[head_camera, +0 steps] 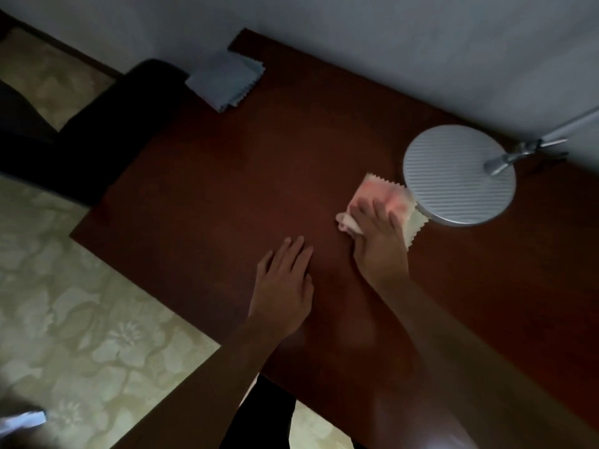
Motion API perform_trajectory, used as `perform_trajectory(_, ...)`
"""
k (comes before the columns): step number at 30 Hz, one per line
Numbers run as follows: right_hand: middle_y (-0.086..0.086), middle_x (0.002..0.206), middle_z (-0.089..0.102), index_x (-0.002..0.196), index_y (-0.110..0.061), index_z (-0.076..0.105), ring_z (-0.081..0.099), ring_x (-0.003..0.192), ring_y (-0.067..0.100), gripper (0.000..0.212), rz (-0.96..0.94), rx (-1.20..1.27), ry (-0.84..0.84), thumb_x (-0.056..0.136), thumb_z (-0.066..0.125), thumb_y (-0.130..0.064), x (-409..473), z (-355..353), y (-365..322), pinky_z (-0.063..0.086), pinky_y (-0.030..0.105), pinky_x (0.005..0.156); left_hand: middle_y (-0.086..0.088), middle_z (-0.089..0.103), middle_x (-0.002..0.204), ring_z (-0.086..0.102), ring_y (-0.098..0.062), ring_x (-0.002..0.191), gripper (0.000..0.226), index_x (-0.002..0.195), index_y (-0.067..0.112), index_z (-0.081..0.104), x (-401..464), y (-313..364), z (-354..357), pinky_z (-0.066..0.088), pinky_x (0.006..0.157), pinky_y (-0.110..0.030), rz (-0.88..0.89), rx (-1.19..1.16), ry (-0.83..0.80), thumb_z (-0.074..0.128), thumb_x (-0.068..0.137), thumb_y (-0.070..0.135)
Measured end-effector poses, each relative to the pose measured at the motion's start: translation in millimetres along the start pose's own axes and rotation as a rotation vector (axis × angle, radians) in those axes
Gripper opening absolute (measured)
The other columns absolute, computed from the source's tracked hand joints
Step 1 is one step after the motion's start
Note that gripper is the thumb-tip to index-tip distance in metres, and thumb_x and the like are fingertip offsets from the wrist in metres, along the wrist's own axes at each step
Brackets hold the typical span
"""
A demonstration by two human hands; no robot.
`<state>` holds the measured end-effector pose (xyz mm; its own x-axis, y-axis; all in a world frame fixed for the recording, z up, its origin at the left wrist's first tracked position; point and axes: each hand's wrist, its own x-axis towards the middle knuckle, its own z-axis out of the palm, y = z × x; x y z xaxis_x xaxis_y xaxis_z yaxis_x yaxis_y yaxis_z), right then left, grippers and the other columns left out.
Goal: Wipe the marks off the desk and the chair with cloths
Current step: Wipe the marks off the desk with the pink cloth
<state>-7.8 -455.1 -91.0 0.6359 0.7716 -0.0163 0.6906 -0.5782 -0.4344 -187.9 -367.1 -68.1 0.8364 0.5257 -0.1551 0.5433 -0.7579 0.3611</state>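
Desk (227, 196) – R hand (377, 241) presses pale cloth (379, 202), L hand (285, 283) flat.

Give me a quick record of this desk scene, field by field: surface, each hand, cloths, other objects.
surface: dark reddish-brown wooden desk
left hand: flat on the desk, fingers straight, holding nothing
right hand: pressing the pale pink-tinged zigzag-edged cloth onto the desk
spare cloths: light blue folded cloths at the desk's far left corner
other: round ribbed silver lamp base beside the pale cloth
seat: black chair left of the desk
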Motion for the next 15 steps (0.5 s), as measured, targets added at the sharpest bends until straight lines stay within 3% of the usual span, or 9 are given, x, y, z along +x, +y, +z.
perform_trajectory(3,0.01,0.152,0.041,0.143,-0.011,0.047,0.026,0.146,0.03,0.045,0.029,-0.011,0.049,0.097,0.048,-0.011,64.1,9.9,-15.7,0.018,0.048,0.118,-0.005,0.039,0.155,0.03,-0.02,0.147,0.051,0.146,0.014,0.046,20.9,-38.5,-11.8,0.024,0.119,-0.044,0.009,-0.014,0.002,0.049,0.095,0.025)
perform_trajectory(5,0.007,0.154,0.038,0.144,-0.013,0.045,0.024,0.146,0.028,0.045,0.12,-0.019,0.1,0.099,0.044,-0.015,105.9,12.3,-21.3,0.018,0.045,0.117,-0.001,0.035,0.158,0.022,-0.012,0.148,0.049,0.147,0.018,0.041,28.2,-63.2,-20.1,0.013,0.12,-0.034,-0.014,-0.071,0.015,0.047,0.099,0.026)
perform_trajectory(7,0.008,0.15,0.041,0.141,-0.015,0.048,0.029,0.142,0.029,0.043,0.119,-0.023,0.112,0.098,0.044,-0.016,130.3,20.7,-47.6,0.023,0.046,0.114,0.002,0.038,0.155,0.022,-0.006,0.144,0.045,0.146,0.021,0.043,36.2,-91.8,-32.7,0.011,0.116,-0.028,-0.108,-0.192,0.055,0.047,0.101,0.026)
perform_trajectory(10,0.016,0.143,0.047,0.141,-0.013,0.047,0.04,0.135,0.035,0.042,-0.063,0.21,0.059,0.1,0.036,-0.013,83.6,56.6,-122.1,0.031,0.053,0.112,0.001,0.048,0.148,0.038,-0.014,0.139,0.041,0.14,0.018,0.05,44.1,-120.0,-54.0,0.022,0.111,-0.027,-0.257,-0.336,0.182,0.05,0.1,0.02)
perform_trajectory(12,0.01,0.155,0.037,0.148,-0.013,0.039,0.028,0.146,0.03,0.056,-0.256,0.117,-0.037,0.092,0.034,-0.007,31.9,68.3,-154.3,0.022,0.049,0.12,0.0,0.047,0.148,0.039,-0.017,0.139,0.04,0.139,0.017,0.051,46.8,-127.4,-66.0,0.026,0.113,-0.031,-0.27,-0.343,0.163,0.049,0.1,0.022)
perform_trajectory(15,0.014,0.151,0.041,0.144,-0.008,0.044,0.035,0.142,0.035,0.051,-0.391,-0.022,-0.048,0.093,0.04,-0.007,47.2,56.9,-114.1,0.026,0.05,0.119,0.0,0.037,0.156,0.025,-0.016,0.147,0.046,0.145,0.018,0.045,47.8,-138.3,-70.7,0.016,0.117,-0.032,-0.205,-0.21,0.025,0.048,0.1,0.024)
